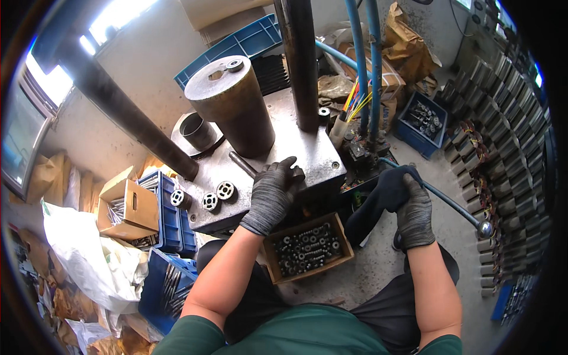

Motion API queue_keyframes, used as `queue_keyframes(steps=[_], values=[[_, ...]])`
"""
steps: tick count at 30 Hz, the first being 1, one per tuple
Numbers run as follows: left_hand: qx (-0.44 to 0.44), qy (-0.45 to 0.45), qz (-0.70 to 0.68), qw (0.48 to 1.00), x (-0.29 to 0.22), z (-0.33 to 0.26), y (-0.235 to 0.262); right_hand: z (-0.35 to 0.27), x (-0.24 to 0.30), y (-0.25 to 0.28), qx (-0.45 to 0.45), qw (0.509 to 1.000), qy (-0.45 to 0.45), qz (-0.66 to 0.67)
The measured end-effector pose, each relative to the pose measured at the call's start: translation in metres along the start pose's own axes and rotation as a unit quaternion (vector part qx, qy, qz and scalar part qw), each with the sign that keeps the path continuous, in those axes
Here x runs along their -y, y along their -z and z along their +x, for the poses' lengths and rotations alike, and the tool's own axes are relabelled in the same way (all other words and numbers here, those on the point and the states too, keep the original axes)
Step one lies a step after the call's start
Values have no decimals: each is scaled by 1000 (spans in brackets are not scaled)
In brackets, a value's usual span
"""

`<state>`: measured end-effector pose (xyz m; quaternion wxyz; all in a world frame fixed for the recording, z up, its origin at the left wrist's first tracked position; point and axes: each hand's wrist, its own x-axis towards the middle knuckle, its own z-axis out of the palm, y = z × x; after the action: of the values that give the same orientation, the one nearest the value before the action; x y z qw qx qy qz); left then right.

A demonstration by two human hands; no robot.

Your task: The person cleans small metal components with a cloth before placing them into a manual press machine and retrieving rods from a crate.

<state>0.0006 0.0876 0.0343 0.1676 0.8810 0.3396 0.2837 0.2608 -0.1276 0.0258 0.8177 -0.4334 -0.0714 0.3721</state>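
Grey steel press table [296,151] carries three round perforated metal discs [210,200]; below it, an open cardboard box [307,245] holds many small dark metal parts. Gloved left hand [271,192] clamps a dark part at the table's front edge; gloved right hand [413,208] grips the long steel lever [452,204].

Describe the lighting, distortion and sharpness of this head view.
Head view: strong fisheye bending with a black rim; window blown out at upper left; even daylight on the metal press table; left hand and right hand sharp, edges softer.
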Motion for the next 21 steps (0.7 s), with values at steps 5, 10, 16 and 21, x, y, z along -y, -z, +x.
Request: queue_keyframes(steps=[5, 10, 16, 21], values=[[43, 69, -90, 993, 0, 9, -6, -14, -13, -21, 39, 999, -17, -14], [19, 94, -194, 976, -10, 4, -5, -20, -19, -32, 51, 998, -22, -24], [-201, -219, -106, 949, -47, 9, 19, -28, -19, -38, 38, 999, -19, -25], [-63, -162, -260, 950, -53, -16, -1, -45, -12, -54, 26, 987, 97, -125]])
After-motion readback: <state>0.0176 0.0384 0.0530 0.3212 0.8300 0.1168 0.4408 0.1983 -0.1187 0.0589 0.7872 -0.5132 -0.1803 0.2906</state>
